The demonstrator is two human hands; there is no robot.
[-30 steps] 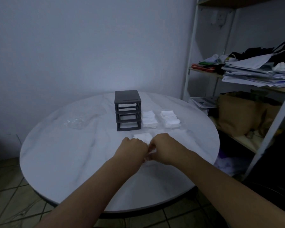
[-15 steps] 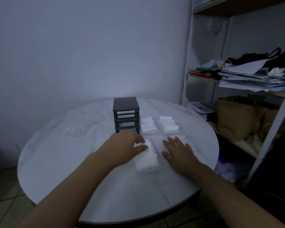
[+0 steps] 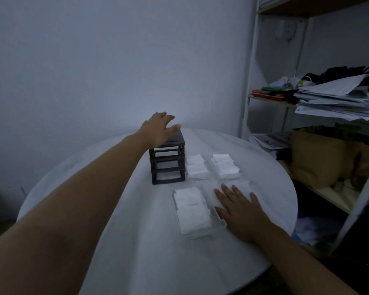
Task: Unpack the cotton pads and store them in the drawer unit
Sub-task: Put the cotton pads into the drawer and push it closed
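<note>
A small dark drawer unit [image 3: 168, 165] with three levels stands at the middle of the round white table [image 3: 119, 241]. My left hand [image 3: 160, 129] reaches over its top, fingers spread and straight. A stack of white cotton pads [image 3: 192, 208] lies in front of the unit, in a clear plastic wrapper. My right hand [image 3: 241, 207] lies flat on the clear wrapper just right of that stack. Two more stacks of pads [image 3: 197, 166] [image 3: 225, 165] sit to the right of the unit.
A white metal shelf rack [image 3: 249, 86] stands at the right with piled papers [image 3: 339, 101], dark cloth and a brown paper bag [image 3: 320, 158]. The plain wall is close behind the table. The table's right edge runs near the rack.
My left hand has left the pad stack and moved up and back over the drawer unit's top. My right hand stays flat on the wrapper. The camera has tilted and come closer.
</note>
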